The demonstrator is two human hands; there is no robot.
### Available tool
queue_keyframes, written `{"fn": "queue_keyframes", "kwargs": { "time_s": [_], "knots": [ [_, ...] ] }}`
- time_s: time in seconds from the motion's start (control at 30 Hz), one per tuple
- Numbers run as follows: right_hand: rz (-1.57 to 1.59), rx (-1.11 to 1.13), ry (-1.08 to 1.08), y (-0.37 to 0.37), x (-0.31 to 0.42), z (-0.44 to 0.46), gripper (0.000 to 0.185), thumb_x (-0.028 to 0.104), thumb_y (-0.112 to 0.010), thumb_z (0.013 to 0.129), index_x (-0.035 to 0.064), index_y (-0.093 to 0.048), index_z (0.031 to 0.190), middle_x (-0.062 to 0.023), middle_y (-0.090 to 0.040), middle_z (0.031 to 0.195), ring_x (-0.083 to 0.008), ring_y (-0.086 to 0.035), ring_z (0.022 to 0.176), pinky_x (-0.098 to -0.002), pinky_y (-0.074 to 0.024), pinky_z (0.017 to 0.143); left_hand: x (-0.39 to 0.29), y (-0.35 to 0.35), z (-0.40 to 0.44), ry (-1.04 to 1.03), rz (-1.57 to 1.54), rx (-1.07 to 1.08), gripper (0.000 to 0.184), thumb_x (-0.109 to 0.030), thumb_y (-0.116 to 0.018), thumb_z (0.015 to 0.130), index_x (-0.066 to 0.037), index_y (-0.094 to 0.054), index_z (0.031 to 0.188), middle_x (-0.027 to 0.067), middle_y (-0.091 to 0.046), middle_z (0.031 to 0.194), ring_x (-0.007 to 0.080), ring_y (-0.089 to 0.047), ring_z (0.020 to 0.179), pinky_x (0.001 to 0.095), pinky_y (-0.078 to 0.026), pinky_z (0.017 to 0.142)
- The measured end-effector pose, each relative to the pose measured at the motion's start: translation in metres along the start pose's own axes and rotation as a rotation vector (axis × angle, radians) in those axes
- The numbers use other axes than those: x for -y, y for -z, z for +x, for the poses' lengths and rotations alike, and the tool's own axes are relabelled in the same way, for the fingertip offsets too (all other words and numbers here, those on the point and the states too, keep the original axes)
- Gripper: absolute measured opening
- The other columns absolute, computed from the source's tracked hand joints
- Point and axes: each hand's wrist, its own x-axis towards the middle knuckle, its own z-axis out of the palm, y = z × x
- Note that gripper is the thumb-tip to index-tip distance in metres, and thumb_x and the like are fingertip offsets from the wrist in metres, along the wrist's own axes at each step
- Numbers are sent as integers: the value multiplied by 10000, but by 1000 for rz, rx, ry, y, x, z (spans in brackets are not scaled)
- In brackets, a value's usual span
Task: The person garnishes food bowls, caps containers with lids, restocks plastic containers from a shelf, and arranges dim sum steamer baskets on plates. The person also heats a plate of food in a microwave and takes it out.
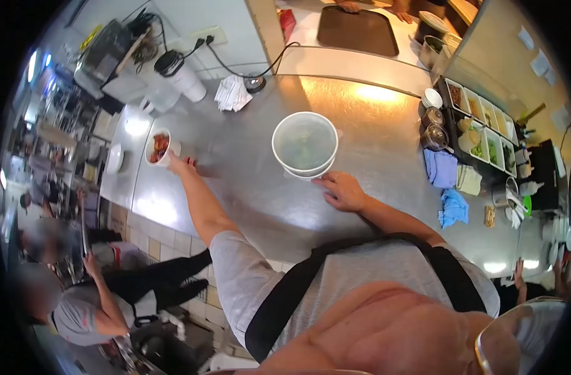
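Note:
My left hand (184,165) reaches out to the left and grips the lower right side of a small white bowl (166,135) holding reddish-brown food pieces (159,149). Just in front of me, a large round tub (305,145) with a white rim and pale, translucent contents or lid stands on the steel counter (248,187); what is inside is unclear. My right hand (341,191) rests at the tub's near right edge, index fingertip against its base, the fingers apart and not wrapped round it.
At the right are food trays (485,128), glass jars (434,136) and folded cloths (440,167). Crumpled papers (233,94) and a white cylinder (188,82) stand back left. A brown tray (358,31) lies beyond the ledge. Co-workers (85,312) stand lower left.

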Motion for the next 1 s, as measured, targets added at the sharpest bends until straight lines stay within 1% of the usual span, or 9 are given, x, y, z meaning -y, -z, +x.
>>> {"fn": "queue_keyframes", "kwargs": {
  "time_s": [0.07, 0.1, 0.23, 0.33, 0.57, 0.67, 0.7, 0.77, 1.0],
  "knots": [
    [-41, -144, 151, -6, 1, -8, 423, 158, -618, 720, 165, -593, 1142, -85, -534, 1169, -284, -496, 1044, -444, -370, 912, -13, -4, -17, -57, 8, -31, 868, -386, -706, 756, -74, -183, 1375, 213, -480, 1141, 307, -565, 766, 393, -516, 493],
    [-100, -131, 121, 5, -6, -15, 427, 159, -618, 721, 171, -591, 1147, -81, -534, 1163, -278, -496, 1038, -437, -369, 903, 11, -11, -15, -48, 36, -77, 832, -362, -696, 760, -51, -198, 1349, 222, -498, 1104, 297, -566, 715, 384, -514, 481],
    [-225, -171, 167, 16, 1, -10, 447, 181, -625, 734, 187, -575, 1177, -68, -536, 1139, -257, -494, 1022, -412, -363, 878, -2, -21, 5, -90, 61, -154, 671, -268, -631, 781, -6, -265, 1279, 228, -537, 1012, 267, -558, 597, 345, -507, 453],
    [-264, -155, 146, 19, 9, -9, 476, 226, -640, 750, 197, -549, 1217, -70, -535, 1126, -251, -487, 1027, -408, -355, 876, -5, -13, -8, -195, 64, -87, 568, -202, -568, 787, -7, -319, 1259, 214, -552, 982, 249, -564, 591, 317, -494, 438],
    [-300, -220, -57, 11, 12, -10, 553, 288, -655, 767, 197, -494, 1288, -94, -526, 1134, -258, -464, 1060, -400, -341, 880, 10, 46, -65, -167, 44, 225, 431, -171, -498, 820, -34, -410, 1219, 171, -575, 966, 202, -582, 546, 246, -446, 404],
    [-333, -305, -42, 8, 7, -12, 528, 277, -652, 766, 181, -513, 1267, -92, -533, 1143, -267, -469, 1052, -400, -346, 876, 24, 85, -115, -101, 44, 320, 396, -154, -472, 836, -25, -417, 1207, 150, -584, 959, 206, -600, 555, 243, -451, 408],
    [-311, -312, -20, 7, 3, -13, 490, 274, -649, 767, 176, -538, 1235, -85, -541, 1136, -267, -472, 1049, -401, -348, 875, 30, 99, -134, -99, 50, 357, 386, -145, -467, 841, -19, -419, 1202, 144, -588, 950, 212, -610, 566, 246, -456, 411],
    [-265, -326, 19, 6, -5, -17, 418, 268, -643, 770, 167, -588, 1171, -71, -558, 1121, -266, -478, 1042, -405, -353, 873, 44, 128, -170, -75, 105, 455, 389, -209, -515, 831, -14, -441, 1159, 137, -585, 953, 227, -631, 630, 255, -500, 481],
    [-21, -270, 89, 6, -14, -55, 185, 234, -610, 787, 140, -675, 933, -50, -615, 957, -250, -538, 959, -407, -387, 843, 79, 194, -346, 69, 204, 736, 367, -186, -513, 826, -15, -457, 1146, 131, -609, 918, 212, -644, 661, 262, -525, 563]
  ]
}}
